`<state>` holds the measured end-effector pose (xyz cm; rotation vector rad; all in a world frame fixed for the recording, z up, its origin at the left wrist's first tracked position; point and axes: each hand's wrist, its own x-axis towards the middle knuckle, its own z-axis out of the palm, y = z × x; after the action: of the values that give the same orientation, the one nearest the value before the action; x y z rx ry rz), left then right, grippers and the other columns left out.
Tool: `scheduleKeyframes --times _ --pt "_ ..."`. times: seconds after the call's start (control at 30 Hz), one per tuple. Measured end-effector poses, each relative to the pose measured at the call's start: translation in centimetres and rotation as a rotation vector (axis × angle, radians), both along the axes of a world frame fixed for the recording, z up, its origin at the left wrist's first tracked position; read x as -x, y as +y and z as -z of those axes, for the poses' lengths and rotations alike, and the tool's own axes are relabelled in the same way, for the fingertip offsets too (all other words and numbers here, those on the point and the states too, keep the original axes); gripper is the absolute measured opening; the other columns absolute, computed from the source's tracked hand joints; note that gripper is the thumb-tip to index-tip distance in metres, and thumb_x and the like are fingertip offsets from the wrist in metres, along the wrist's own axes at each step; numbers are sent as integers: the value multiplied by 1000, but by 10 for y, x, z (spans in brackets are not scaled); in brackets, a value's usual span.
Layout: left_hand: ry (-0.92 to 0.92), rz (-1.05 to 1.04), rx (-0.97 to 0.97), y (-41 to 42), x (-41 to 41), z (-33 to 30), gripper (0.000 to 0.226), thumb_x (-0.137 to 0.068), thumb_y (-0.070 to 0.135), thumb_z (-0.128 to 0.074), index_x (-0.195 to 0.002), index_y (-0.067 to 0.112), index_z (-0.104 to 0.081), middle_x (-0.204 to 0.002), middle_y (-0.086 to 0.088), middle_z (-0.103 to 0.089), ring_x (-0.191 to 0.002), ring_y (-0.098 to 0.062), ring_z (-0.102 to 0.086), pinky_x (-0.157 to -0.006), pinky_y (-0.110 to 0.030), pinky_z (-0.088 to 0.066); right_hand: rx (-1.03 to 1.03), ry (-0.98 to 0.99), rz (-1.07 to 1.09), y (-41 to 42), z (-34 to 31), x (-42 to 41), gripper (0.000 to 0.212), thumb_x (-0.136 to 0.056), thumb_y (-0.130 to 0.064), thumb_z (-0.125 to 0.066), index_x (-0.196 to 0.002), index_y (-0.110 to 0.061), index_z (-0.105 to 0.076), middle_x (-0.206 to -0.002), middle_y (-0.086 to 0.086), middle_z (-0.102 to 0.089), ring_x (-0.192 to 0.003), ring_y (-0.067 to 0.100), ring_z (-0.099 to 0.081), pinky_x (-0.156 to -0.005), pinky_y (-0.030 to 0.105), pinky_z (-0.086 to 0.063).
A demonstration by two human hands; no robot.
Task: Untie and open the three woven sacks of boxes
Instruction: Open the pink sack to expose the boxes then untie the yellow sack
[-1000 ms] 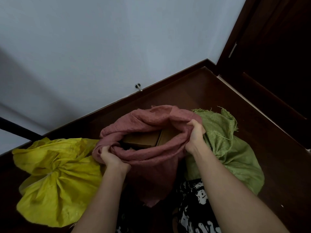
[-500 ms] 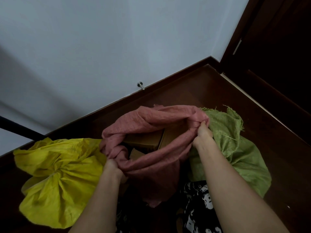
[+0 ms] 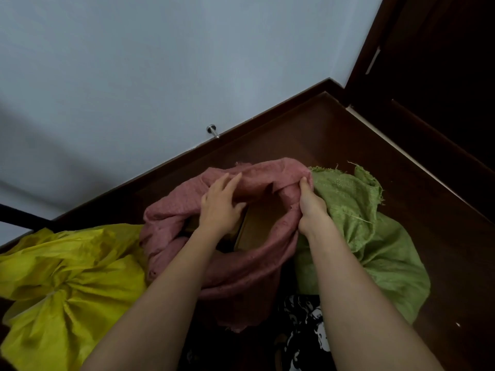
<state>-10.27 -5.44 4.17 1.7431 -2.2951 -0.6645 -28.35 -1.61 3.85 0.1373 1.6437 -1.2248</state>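
On the dark wooden floor (image 3: pixel 334 135), a knotted yellow woven sack (image 3: pixel 69 285) lies leftmost. Beside it the pink woven sack (image 3: pixel 241 274) gapes over brown cardboard boxes (image 3: pixel 261 226); the left hand (image 3: pixel 219 207) rests flat-fingered on its far rim, the right hand (image 3: pixel 309 207) pinches the rim beside the green woven sack (image 3: pixel 375 245)

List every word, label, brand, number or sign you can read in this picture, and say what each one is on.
There is no readable text.
Pink sack, yellow sack, green sack: plain weave, no print visible.
Cardboard box inside the pink sack: its visible face is bare.
Black-and-white fabric at the bottom: a figure pattern, no letters.
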Motion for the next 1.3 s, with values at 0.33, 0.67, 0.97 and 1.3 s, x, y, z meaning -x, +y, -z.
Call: scheduleKeyframes --times 0.33,0.67,0.97,1.3 --pt "367 -125 -388 -49 29 11 30 -95 9 -41 -113 23 -61 -117 -7 -63 -101 -20 -61 -90 -38 -50 53 2 -237 -18 3 13 63 -71 -72 -62 -97 -15 -67 -97 13 -74 -89 30 -71 -87 48 -56" --pt "396 -1 -577 -72 4 -15 27 -71 33 -80 -93 19 -75 -92 1 -74 -96 -16 -67 -98 -40 -48 31 13 95 -13 -6 36 36 -90 -35 -62 -105 -3 -60 -109 16 -67 -92 31 -68 -84 49 -56" --pt "532 -195 -735 -72 6 -32 25 -96 26 -51 -107 11 -68 -107 -19 -70 -103 -33 -65 -100 -46 -46 -183 614 -119 -19 -2 30 7 -88 -19 -63 -94 -19 -60 -107 4 -63 -101 25 -62 -86 31 -50" --pt "451 -183 -677 -69 35 -46 23 -91 22 -52 -92 6 -68 -93 -19 -71 -89 -33 -68 -86 -40 -52 346 1198 -1011 -29 -23 -19 51 -73 -57 -69 -117 -32 -61 -113 -9 -63 -106 12 -57 -93 35 -44"
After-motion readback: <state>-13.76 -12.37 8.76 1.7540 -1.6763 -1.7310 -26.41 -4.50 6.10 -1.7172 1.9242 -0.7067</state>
